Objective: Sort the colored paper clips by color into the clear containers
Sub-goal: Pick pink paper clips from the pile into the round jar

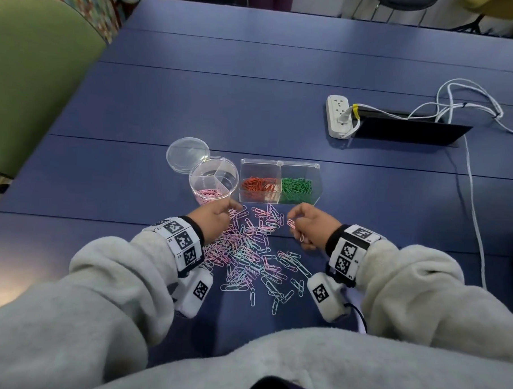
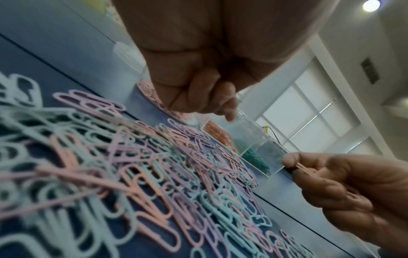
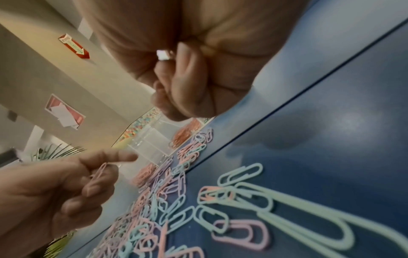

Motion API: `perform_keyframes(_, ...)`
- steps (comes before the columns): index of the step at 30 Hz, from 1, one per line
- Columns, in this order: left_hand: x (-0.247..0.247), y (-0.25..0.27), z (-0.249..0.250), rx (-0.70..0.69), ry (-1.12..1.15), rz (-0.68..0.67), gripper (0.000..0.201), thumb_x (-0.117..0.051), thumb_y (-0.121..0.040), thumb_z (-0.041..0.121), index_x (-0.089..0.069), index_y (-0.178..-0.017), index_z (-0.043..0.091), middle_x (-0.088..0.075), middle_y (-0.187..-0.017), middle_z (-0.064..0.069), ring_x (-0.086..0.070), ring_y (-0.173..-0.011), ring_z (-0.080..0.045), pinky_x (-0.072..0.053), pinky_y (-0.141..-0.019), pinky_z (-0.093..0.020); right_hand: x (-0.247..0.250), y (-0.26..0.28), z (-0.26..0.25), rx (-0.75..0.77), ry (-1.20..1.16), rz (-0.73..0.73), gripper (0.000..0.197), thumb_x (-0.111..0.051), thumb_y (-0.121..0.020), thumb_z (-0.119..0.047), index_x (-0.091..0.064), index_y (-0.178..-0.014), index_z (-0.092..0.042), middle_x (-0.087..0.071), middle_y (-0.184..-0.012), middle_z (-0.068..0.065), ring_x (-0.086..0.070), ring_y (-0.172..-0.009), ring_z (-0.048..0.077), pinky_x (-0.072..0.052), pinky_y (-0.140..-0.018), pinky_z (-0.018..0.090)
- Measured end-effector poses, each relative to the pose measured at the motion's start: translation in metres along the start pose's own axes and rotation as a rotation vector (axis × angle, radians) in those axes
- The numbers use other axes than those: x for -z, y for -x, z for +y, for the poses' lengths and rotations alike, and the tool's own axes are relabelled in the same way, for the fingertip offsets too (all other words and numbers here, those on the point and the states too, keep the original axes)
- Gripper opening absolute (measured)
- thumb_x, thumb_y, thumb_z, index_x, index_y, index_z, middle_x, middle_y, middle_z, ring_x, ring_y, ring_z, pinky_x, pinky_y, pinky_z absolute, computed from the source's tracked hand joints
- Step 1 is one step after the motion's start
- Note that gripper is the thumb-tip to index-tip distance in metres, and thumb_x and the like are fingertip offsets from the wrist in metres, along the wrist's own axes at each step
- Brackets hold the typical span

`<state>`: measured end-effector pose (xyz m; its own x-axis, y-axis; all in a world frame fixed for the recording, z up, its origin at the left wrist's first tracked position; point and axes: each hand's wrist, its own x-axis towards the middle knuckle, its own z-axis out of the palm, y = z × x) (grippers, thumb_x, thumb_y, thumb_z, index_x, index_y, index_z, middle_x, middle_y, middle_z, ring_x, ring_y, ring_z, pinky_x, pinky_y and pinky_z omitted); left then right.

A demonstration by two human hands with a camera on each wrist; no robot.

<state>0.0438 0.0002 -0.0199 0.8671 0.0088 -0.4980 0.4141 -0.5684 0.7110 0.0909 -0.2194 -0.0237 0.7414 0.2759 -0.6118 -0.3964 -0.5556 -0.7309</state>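
A pile of pastel pink, blue and lilac paper clips lies on the blue table between my hands. My left hand hovers at the pile's far left edge and pinches a pink clip between thumb and fingers. My right hand is raised at the pile's far right and pinches pink clips, also seen as the pink clips. Behind the pile stands a round clear divided container with pink clips in its near section. Beside it a clear rectangular box holds orange clips and green clips.
The round container's clear lid lies behind it on the left. A white power strip with white cables and a black cable slot sit at the far right. A green chair stands at the table's left edge.
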Motion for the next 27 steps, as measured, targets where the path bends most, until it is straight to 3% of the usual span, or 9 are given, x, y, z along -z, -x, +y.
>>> perform_keyframes(2, 0.004, 0.002, -0.005, 0.038, 0.07, 0.003, 0.038, -0.031, -0.088, -0.004, -0.061, -0.083, 0.019, -0.045, -0.061, 0.003, -0.032, -0.045, -0.011, -0.028, -0.039, -0.019, 0.0, 0.002, -0.003, -0.024, -0.073, -0.033, 0.038, -0.024, -0.087, 0.008, -0.053, -0.088, -0.016, -0.043, -0.054, 0.003, -0.027, -0.035, 0.013, -0.022, -0.032, 0.016)
perform_keyframes(4, 0.007, 0.006, -0.009, 0.08, 0.142, 0.01, 0.037, -0.028, -0.084, -0.01, -0.053, -0.07, 0.014, -0.041, -0.058, 0.0, -0.032, -0.045, -0.011, -0.026, -0.038, -0.018, -0.001, 0.002, -0.005, -0.056, -0.132, -0.056, 0.041, -0.02, -0.084, 0.01, -0.056, -0.078, -0.01, -0.036, -0.049, 0.003, -0.025, -0.032, 0.011, -0.021, -0.032, 0.014)
perform_keyframes(7, 0.012, 0.009, -0.012, 0.16, 0.154, -0.009, 0.033, -0.027, -0.082, -0.01, -0.045, -0.068, 0.014, -0.037, -0.055, -0.002, -0.031, -0.046, -0.013, -0.024, -0.039, -0.019, -0.002, 0.003, -0.006, -0.083, -0.246, -0.066, 0.034, -0.02, -0.082, 0.008, -0.047, -0.066, -0.006, -0.031, -0.042, 0.001, -0.024, -0.03, 0.011, -0.019, -0.035, 0.011)
perform_keyframes(9, 0.014, 0.01, -0.014, 0.17, 0.124, -0.044, 0.027, -0.031, -0.083, -0.006, -0.043, -0.069, 0.013, -0.037, -0.058, -0.002, -0.03, -0.048, -0.014, -0.025, -0.043, -0.022, -0.004, 0.003, -0.006, -0.084, -0.274, -0.077, 0.031, -0.026, -0.089, -0.003, -0.042, -0.062, -0.008, -0.03, -0.043, 0.0, -0.025, -0.032, 0.012, -0.018, -0.036, 0.011)
perform_keyframes(12, 0.016, 0.013, -0.019, 0.161, 0.063, -0.029, 0.029, -0.044, -0.093, 0.014, -0.04, -0.064, 0.015, -0.038, -0.061, -0.001, -0.032, -0.05, -0.015, -0.027, -0.049, -0.024, -0.011, 0.004, -0.011, -0.079, -0.063, -0.071, 0.048, -0.036, -0.099, -0.038, -0.037, -0.058, -0.014, -0.033, -0.048, 0.0, -0.031, -0.037, 0.015, -0.02, -0.036, 0.018)
perform_keyframes(15, 0.015, 0.016, -0.025, 0.154, -0.008, 0.025, 0.044, -0.047, -0.094, 0.041, -0.036, -0.057, 0.019, -0.038, -0.059, 0.003, -0.037, -0.054, -0.014, -0.034, -0.061, -0.026, -0.018, 0.007, -0.017, -0.048, 0.147, -0.046, 0.053, -0.038, -0.098, -0.045, -0.039, -0.056, -0.013, -0.041, -0.048, 0.005, -0.035, -0.032, 0.013, -0.028, -0.04, 0.023)
perform_keyframes(19, 0.016, 0.016, -0.03, 0.071, -0.203, 0.018, 0.038, -0.049, -0.094, 0.042, -0.048, -0.065, 0.017, -0.045, -0.063, 0.003, -0.045, -0.06, -0.013, -0.039, -0.06, -0.024, -0.027, 0.008, -0.01, 0.016, 0.214, -0.097, 0.044, -0.047, -0.096, -0.039, -0.048, -0.059, -0.015, -0.048, -0.053, 0.005, -0.038, -0.04, 0.013, -0.035, -0.045, 0.024)
perform_keyframes(23, 0.016, 0.013, -0.026, -0.025, -0.331, -0.027, 0.008, -0.063, -0.085, 0.035, -0.06, -0.08, 0.03, -0.058, -0.08, 0.012, -0.057, -0.08, -0.01, -0.045, -0.074, -0.024, -0.035, 0.009, -0.013, 0.06, 0.4, -0.151, 0.034, -0.062, -0.088, -0.038, -0.047, -0.064, -0.02, -0.048, -0.059, -0.004, -0.042, -0.053, 0.011, -0.042, -0.058, 0.024)
perform_keyframes(27, 0.009, 0.007, -0.017, -0.064, -0.493, -0.059, 0.007, -0.063, -0.084, 0.036, -0.061, -0.09, 0.033, -0.059, -0.092, 0.01, -0.057, -0.086, -0.012, -0.044, -0.074, -0.025, -0.042, 0.008, -0.014, 0.107, 0.546, -0.132, 0.038, -0.068, -0.083, -0.041, -0.041, -0.064, -0.021, -0.044, -0.06, -0.006, -0.041, -0.056, 0.01, -0.041, -0.06, 0.026)
